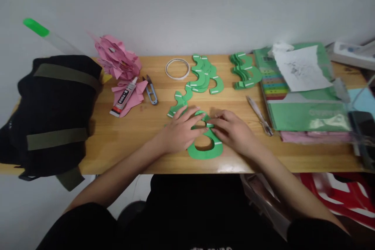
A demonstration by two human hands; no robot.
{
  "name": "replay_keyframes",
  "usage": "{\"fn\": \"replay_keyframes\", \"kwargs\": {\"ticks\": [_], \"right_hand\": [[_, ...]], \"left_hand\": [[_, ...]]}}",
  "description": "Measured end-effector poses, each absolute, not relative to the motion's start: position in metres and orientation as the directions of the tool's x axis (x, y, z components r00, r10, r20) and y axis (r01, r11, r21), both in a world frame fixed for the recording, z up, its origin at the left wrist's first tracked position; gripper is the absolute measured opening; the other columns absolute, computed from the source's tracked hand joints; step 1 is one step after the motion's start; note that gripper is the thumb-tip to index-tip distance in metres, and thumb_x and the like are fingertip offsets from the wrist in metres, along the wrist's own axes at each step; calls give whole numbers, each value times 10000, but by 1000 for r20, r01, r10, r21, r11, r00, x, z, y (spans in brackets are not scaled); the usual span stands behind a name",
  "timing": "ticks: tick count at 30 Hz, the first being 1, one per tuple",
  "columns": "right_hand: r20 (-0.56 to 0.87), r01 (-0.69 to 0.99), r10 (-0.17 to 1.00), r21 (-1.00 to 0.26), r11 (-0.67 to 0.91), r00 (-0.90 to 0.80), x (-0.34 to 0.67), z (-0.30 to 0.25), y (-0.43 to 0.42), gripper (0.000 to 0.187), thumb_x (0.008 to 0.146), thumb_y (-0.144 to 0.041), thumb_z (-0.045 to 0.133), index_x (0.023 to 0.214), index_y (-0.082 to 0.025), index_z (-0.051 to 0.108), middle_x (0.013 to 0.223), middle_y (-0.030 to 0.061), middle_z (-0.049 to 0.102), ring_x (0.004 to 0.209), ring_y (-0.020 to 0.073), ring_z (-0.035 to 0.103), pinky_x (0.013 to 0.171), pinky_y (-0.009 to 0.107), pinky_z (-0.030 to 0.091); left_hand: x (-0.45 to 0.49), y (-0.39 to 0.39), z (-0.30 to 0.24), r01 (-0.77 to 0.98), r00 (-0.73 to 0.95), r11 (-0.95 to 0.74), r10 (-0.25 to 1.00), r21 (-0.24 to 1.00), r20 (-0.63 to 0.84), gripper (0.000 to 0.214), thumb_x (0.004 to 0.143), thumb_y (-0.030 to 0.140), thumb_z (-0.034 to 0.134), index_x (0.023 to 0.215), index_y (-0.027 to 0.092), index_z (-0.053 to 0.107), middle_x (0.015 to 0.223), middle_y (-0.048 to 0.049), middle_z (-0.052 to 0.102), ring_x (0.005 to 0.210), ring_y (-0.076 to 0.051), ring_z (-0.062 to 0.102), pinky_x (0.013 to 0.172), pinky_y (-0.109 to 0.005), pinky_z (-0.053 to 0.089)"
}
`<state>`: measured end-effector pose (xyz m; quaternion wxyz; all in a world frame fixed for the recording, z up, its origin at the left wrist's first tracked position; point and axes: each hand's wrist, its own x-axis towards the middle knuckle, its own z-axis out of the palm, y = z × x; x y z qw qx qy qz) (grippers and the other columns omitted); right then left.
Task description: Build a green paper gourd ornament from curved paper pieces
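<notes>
A green figure-eight-shaped cut-out [205,154] with white strips lies on the table near its front edge, two openings showing in it. My left hand [181,131] lies over the cut-out's upper left part, fingers stretched and apart, fingertips touching it. From the other side, my right hand [233,129] has bent fingers closed at the narrow middle, by a white strip; its thumb is partly hidden. Just beyond my left hand is another green curved piece [176,106]. More green arched pieces [200,77] with white strips lie overlapping farther back.
Stacked green arches [247,75], a pen-like knife [259,115] and a green folder [307,113] lie right. A tape roll [166,71], thread snips [152,93], a B-7000 glue tube [124,98] and pink scraps [117,56] lie left, beside a black bag [58,109].
</notes>
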<state>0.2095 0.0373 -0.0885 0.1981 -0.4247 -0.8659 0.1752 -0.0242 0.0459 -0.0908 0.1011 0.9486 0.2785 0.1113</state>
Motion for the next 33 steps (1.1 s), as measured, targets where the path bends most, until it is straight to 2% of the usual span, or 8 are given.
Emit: {"fn": "replay_keyframes", "kwargs": {"ticks": [5, 8, 13, 18, 22, 27, 33], "right_hand": [[227, 584, 754, -510, 632, -617, 215, -89, 47, 194, 890, -211, 555, 1020, -194, 699, 984, 110, 621, 939, 232, 623, 791, 382, 542], [254, 549, 753, -551, 629, -608, 217, -91, 48, 173, 884, -214, 568, 1004, -219, 692, 991, 94, 617, 954, 225, 623, 799, 379, 539], [224, 531, 775, -615, 583, -591, 217, -91, 49, 108, 880, -207, 579, 930, -216, 674, 992, 89, 604, 972, 222, 626, 811, 381, 537], [266, 513, 738, -575, 638, -620, 217, -92, 51, 156, 881, -194, 591, 1016, -191, 669, 990, 102, 598, 974, 219, 620, 802, 365, 543], [254, 510, 745, -591, 624, -617, 218, -92, 50, 90, 884, -198, 588, 909, -198, 674, 982, 94, 595, 964, 208, 627, 791, 354, 547], [202, 544, 761, -590, 597, -616, 218, -90, 50, 170, 897, -234, 571, 1032, -239, 674, 1007, 90, 610, 972, 219, 628, 803, 388, 549], [223, 510, 758, -621, 596, -613, 219, -90, 50, 77, 883, -188, 586, 884, -210, 659, 1010, 96, 594, 1004, 216, 621, 822, 372, 540]], "left_hand": [[-29, 45, -90, 522, 797, -751, 598, 404, 83, 333, 936, 258, 511, 1244, 280, 636, 1487, -105, 436, 1424, -365, 270, 1108, -635, 220], [-30, 45, -90, 519, 791, -729, 607, 447, 71, 330, 939, 280, 519, 1248, 278, 636, 1513, -111, 398, 1421, -383, 271, 1097, -632, 232], [-28, 45, -91, 521, 778, -713, 623, 469, 83, 319, 930, 307, 545, 1233, 287, 644, 1510, -100, 403, 1422, -369, 273, 1107, -588, 244], [-28, 44, -94, 516, 768, -698, 633, 497, 92, 310, 930, 299, 547, 1220, 283, 654, 1503, -106, 409, 1420, -374, 269, 1112, -589, 230], [-28, 44, -94, 511, 771, -696, 630, 504, 88, 314, 937, 296, 530, 1227, 281, 650, 1510, -109, 396, 1421, -386, 260, 1107, -607, 228], [-28, 45, -94, 512, 775, -713, 624, 479, 99, 316, 943, 307, 512, 1228, 281, 647, 1508, -101, 398, 1418, -375, 265, 1106, -593, 254], [-29, 44, -96, 515, 767, -710, 632, 481, 110, 319, 930, 295, 533, 1230, 295, 644, 1505, -91, 406, 1417, -377, 268, 1102, -593, 253]]}}
